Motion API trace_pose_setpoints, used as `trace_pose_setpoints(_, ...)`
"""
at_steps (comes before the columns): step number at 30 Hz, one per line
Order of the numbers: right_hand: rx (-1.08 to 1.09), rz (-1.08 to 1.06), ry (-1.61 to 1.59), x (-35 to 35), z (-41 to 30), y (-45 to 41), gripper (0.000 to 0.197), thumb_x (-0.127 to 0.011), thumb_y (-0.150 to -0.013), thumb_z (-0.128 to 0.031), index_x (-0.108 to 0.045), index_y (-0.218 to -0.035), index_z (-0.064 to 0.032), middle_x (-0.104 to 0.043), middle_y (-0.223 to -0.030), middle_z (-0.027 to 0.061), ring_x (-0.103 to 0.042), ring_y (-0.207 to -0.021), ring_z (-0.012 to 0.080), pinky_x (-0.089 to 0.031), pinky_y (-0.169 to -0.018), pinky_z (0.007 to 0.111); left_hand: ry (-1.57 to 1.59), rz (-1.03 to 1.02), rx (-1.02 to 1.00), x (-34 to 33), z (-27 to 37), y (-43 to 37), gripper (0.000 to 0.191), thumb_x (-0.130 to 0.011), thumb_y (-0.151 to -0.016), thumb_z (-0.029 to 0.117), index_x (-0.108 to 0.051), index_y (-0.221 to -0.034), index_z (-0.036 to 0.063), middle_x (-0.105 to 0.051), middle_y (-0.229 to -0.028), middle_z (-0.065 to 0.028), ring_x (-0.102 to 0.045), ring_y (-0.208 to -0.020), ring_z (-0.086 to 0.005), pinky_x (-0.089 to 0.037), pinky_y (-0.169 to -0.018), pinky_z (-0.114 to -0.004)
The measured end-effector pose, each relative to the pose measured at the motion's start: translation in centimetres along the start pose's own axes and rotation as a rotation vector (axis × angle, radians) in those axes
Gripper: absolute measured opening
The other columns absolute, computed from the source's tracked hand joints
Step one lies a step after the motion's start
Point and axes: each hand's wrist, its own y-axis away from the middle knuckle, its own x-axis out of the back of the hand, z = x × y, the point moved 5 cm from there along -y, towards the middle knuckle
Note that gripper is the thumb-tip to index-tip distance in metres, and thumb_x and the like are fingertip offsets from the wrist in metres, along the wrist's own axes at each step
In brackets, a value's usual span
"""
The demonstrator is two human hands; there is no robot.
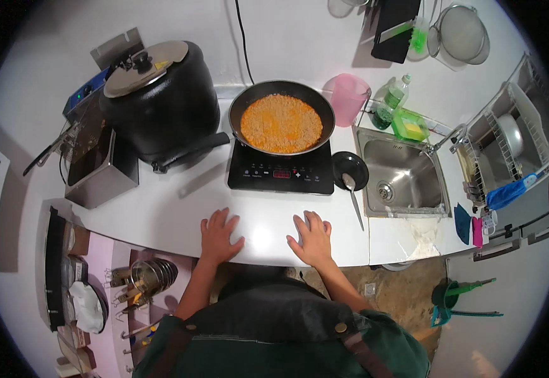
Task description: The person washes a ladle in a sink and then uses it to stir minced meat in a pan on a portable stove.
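My left hand (220, 237) rests on the white countertop (260, 217), fingers apart and holding nothing. To its right my right hand (313, 240) lies on the same counter near the front edge, also empty with spread fingers. Beyond them sits a black induction cooktop (281, 177) with a lit display. On it stands a black frying pan (329, 124) whose handle points left. Orange-brown food that looks like minced meat in sauce (281, 124) covers the pan's bottom. A metal spoon (353, 198) leans on a small black plate (360, 163), right of the cooktop.
A black soup kettle (170, 108) and a steel deep fryer (99, 170) stand at left. Rightward are a pink pitcher (348, 101), a bottle of green liquid (391, 104), a green sponge holder (409, 126), a steel sink (402, 165) and a wire dish rack (498, 137).
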Motion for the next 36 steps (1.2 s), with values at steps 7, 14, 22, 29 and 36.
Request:
trace_pose_setpoints(7, -0.081, -0.053, 0.111, 0.0, -0.6, -0.3, 0.063, -0.058, -0.071, -0.054, -0.050, -0.120, -0.0149, -0.041, -0.125, 0.0145, -0.034, -0.121, 0.0320, -0.023, -0.090, 0.058, 0.055, -0.087, -0.131, 0.3, 1.7, -0.9, 0.064, -0.064, -0.067, 0.046, -0.050, -0.125, 0.0231, -0.032, -0.140, -0.0116, -0.026, -0.131, -0.0339, -0.018, -0.098, -0.064)
trace_pose_setpoints(14, -0.133, -0.099, 0.207, 0.3, -1.1, -0.5, 0.077, -0.060, -0.062, -0.067, -0.050, -0.121, -0.0177, -0.039, -0.129, 0.0152, -0.028, -0.126, 0.0372, -0.020, -0.092, 0.063, 0.048, -0.125, -0.135, 0.2, 1.4, -0.9, 0.071, -0.063, -0.068, 0.055, -0.047, -0.128, 0.0214, -0.031, -0.138, -0.0152, -0.024, -0.130, -0.0355, -0.017, -0.097, -0.061)
trace_pose_setpoints(22, -0.114, -0.084, 0.218, -0.2, -0.9, 0.0, 0.074, -0.057, -0.066, -0.066, -0.051, -0.120, -0.0165, -0.039, -0.130, 0.0165, -0.028, -0.126, 0.0386, -0.020, -0.091, 0.066, 0.059, -0.068, -0.153, -0.1, 1.4, -0.8, 0.071, -0.062, -0.068, 0.058, -0.047, -0.128, 0.0208, -0.032, -0.138, -0.0146, -0.026, -0.129, -0.0351, -0.015, -0.098, -0.060)
trace_pose_setpoints(29, -0.111, -0.071, 0.181, -0.2, -0.7, 0.0, 0.073, -0.059, -0.066, -0.065, -0.051, -0.119, -0.0156, -0.040, -0.127, 0.0171, -0.029, -0.125, 0.0386, -0.021, -0.091, 0.063, 0.056, -0.073, -0.113, -0.2, 1.5, -0.7, 0.071, -0.063, -0.067, 0.057, -0.049, -0.127, 0.0225, -0.032, -0.140, -0.0134, -0.026, -0.131, -0.0324, -0.015, -0.100, -0.060)
trace_pose_setpoints(36, -0.083, -0.072, 0.139, -0.1, 0.0, 0.2, 0.074, -0.056, -0.069, -0.066, -0.051, -0.121, -0.0138, -0.038, -0.129, 0.0183, -0.027, -0.126, 0.0406, -0.020, -0.090, 0.066, 0.052, -0.086, -0.064, -0.4, 3.0, -0.6, 0.077, -0.067, -0.063, 0.056, -0.047, -0.129, 0.0226, -0.034, -0.138, -0.0126, -0.027, -0.130, -0.0326, -0.017, -0.099, -0.061)
